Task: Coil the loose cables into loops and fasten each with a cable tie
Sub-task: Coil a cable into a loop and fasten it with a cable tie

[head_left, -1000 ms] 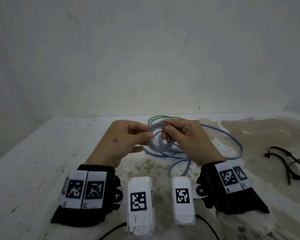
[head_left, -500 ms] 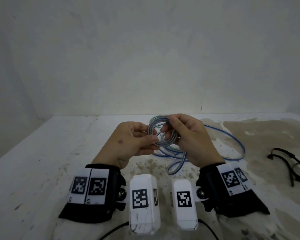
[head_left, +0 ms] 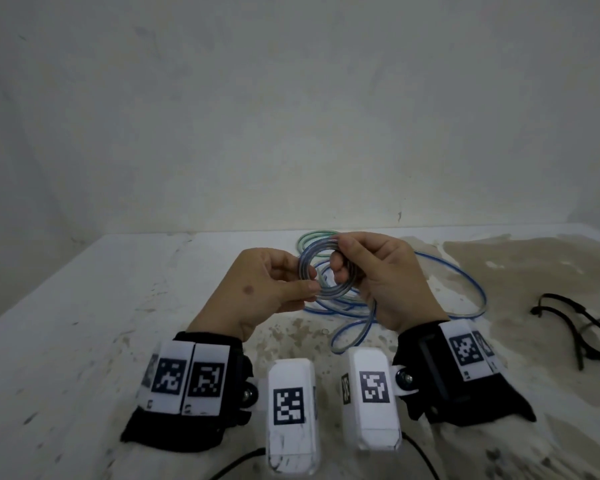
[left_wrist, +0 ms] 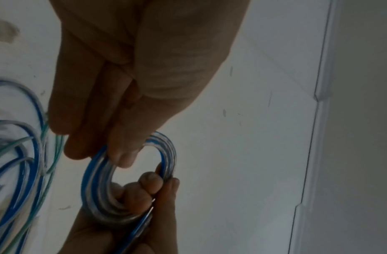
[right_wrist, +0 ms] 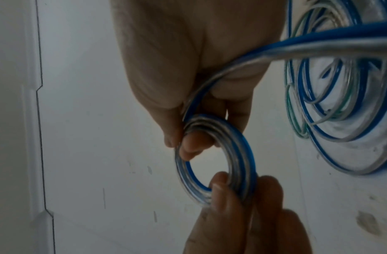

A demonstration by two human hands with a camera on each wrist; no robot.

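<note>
While both hands pinch 1 small blue-and-clear coil point(head_left: 321, 271) above the table point(head_left: 66, 323), left hand point(head_left: 260, 292) grips its near-left rim, right hand point(head_left: 378, 271) its far-right rim; loose cable point(head_left: 465, 289) trails right, nearer the right hand.

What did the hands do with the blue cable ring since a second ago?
Both hands lifted the small coil a little higher off the table and turned it more upright. The left hand still pinches its lower left edge and the right hand still grips its right side. The loose blue cable, the green cable and the black cable ties stayed lying where they were.
</note>
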